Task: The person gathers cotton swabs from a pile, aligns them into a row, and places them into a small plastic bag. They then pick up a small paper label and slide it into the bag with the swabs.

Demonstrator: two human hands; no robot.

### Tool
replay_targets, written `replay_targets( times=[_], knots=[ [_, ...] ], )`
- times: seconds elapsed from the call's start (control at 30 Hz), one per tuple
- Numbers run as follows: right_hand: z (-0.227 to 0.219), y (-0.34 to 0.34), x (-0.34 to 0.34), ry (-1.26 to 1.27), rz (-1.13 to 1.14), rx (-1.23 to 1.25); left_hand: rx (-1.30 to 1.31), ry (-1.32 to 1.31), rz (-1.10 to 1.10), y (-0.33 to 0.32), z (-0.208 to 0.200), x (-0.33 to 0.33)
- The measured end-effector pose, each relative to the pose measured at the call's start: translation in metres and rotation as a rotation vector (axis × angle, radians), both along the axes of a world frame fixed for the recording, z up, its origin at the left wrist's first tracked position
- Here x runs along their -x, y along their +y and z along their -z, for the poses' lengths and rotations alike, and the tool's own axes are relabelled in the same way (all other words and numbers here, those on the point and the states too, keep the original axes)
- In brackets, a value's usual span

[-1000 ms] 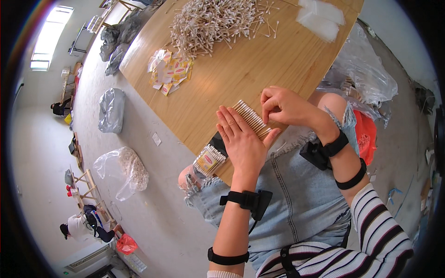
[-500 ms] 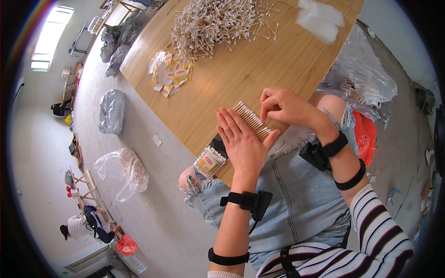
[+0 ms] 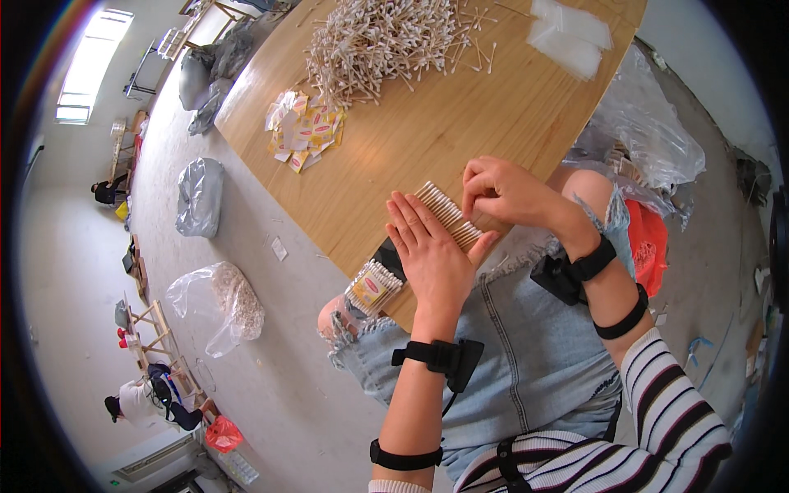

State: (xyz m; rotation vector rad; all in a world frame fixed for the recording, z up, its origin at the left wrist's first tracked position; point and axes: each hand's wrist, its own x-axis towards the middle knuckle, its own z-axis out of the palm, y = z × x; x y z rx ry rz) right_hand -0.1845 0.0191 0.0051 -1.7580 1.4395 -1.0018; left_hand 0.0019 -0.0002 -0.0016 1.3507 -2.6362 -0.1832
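A neat row of cotton swabs lies side by side on the wooden table near its front corner. My left hand rests flat over one side of the row, fingers stretched out and thumb spread. At the other side, my right hand has its fingers curled into a pinch close to the swab tips; whatever is between them is hidden. Left of my left hand, a packed bundle of cotton swabs with a yellow and white label sits at the table edge, beside a black object partly covered by my hand.
A big heap of loose swabs covers the table's far part. Small printed cards lie left of it, clear plastic sleeves at the far right. Plastic bags stand on the floor. Another person works at the far left.
Both hands stay almost in place. The swabs at the near right end of the row look more evenly lined up than before.
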Motion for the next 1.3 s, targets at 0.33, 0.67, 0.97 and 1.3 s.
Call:
replay_targets(
  times=[0.33,0.67,0.97,1.3],
  knots=[
    [0.0002,-0.0019,-0.0034,-0.052,0.102,-0.103,-0.002,0.000,-0.007,0.0003,0.0012,-0.0002],
    [0.0030,-0.0015,-0.0021,0.017,0.061,0.006,-0.002,0.018,-0.010,0.0007,0.0004,0.0012],
    [-0.0021,-0.0030,-0.0077,-0.013,0.151,-0.054,0.002,0.004,-0.007,0.0002,0.0012,0.0013],
    [-0.0004,-0.0028,-0.0097,0.108,0.114,0.027,-0.004,0.008,-0.011,-0.0001,0.0000,-0.0001]
  ],
)
